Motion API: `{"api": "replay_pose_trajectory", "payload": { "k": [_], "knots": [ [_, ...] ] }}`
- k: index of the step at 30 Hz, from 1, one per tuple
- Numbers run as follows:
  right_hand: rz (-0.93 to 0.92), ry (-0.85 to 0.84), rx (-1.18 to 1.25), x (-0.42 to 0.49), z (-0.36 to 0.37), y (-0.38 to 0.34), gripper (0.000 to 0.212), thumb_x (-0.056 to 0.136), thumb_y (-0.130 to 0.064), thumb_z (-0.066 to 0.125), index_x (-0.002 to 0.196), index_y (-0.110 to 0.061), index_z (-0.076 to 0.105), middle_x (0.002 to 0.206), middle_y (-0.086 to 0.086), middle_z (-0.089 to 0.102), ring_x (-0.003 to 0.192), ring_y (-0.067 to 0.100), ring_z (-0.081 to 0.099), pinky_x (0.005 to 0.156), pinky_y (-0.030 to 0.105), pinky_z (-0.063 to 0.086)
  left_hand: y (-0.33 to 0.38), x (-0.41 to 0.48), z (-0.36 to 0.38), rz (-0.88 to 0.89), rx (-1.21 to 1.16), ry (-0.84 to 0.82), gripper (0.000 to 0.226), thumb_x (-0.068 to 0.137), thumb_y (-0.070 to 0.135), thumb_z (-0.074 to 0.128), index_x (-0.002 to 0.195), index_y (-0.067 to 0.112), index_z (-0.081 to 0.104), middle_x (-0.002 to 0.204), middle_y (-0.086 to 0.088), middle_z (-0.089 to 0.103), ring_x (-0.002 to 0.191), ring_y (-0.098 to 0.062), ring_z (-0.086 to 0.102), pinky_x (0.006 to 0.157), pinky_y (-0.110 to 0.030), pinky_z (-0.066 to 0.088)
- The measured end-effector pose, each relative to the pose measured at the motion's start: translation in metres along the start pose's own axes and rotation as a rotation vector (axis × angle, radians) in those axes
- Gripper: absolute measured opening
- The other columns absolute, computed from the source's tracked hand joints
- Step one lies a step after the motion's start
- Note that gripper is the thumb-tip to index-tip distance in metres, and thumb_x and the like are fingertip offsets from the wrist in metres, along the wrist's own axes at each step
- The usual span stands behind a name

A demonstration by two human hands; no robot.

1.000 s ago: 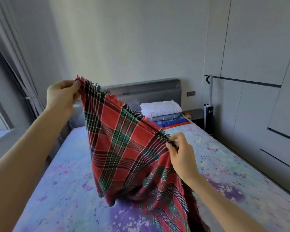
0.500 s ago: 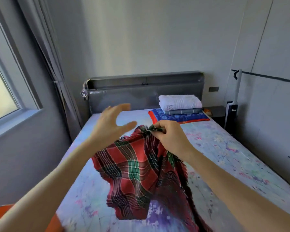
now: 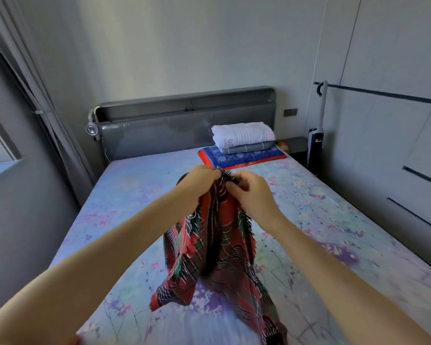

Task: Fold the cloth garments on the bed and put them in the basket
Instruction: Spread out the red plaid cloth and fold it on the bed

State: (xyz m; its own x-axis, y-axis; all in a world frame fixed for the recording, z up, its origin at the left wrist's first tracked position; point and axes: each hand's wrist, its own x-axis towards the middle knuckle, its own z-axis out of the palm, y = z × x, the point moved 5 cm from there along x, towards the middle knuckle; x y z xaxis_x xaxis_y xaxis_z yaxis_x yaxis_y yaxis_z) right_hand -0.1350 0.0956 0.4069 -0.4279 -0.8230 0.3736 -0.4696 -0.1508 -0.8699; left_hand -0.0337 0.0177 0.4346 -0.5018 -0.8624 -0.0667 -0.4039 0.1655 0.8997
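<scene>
1. Your left hand (image 3: pixel 197 188) is curled onto the top edge of the red plaid cloth (image 3: pixel 212 250), pinching it just beside your other hand, above the middle of the bed (image 3: pixel 125 195).
2. The plaid cloth hangs bunched from that shared grip, and its lower end trails onto the bed toward the foot edge. It is gathered, not yet a flat fold, so judge this garment as only part-way folded.
3. Your right hand (image 3: pixel 253 195) pinches the same top edge with thumb and fingertips, touching or almost touching the left.
4. At the head-right corner of the bed sits a folded stack (image 3: pixel 243 145): white on top, a grey piece under it, blue with a red border at the bottom. Those look already folded, though none is in a basket.
5. No basket shows in this view, so the putting-away looks entirely ahead of you.
</scene>
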Motion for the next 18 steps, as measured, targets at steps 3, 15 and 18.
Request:
{"api": "replay_pose_trajectory", "payload": {
  "k": [3,15,18],
  "knots": [
    [0.081,0.064,-0.107,-0.016,-0.002,0.029,0.012,0.085,-0.02,0.067,0.095,-0.016,0.061,0.084,-0.005,0.062,0.08,0.014,0.058,0.071,0.027,0.044,0.022,0.003,0.001,0.023,-0.1,-0.014,0.022,0.09,0.007,0.05,0.068,0.008,0.053,0.074,-0.015,0.053,0.071,-0.025,0.051,0.068,-0.034,0.04],
    [0.299,0.108,-0.189,-0.046,-0.004,0.104,0.027,0.08,-0.037,0.072,0.092,-0.016,0.064,0.085,0.001,0.069,0.078,0.017,0.063,0.07,0.034,0.047,0.096,-0.001,-0.053,0.29,-0.257,-0.102,0.024,0.094,0.009,0.047,0.071,0.011,0.053,0.065,-0.005,0.057,0.057,-0.018,0.058,0.062,-0.025,0.048],
    [0.366,0.025,-0.179,-0.044,-0.011,0.131,0.019,0.082,-0.033,0.071,0.072,-0.019,0.063,0.072,0.006,0.067,0.066,0.02,0.061,0.061,0.032,0.042,0.093,-0.007,-0.079,0.306,-0.302,-0.093,0.027,0.095,0.007,0.044,0.07,0.01,0.054,0.057,0.0,0.06,0.052,-0.012,0.06,0.056,-0.02,0.052]
  ]
}}
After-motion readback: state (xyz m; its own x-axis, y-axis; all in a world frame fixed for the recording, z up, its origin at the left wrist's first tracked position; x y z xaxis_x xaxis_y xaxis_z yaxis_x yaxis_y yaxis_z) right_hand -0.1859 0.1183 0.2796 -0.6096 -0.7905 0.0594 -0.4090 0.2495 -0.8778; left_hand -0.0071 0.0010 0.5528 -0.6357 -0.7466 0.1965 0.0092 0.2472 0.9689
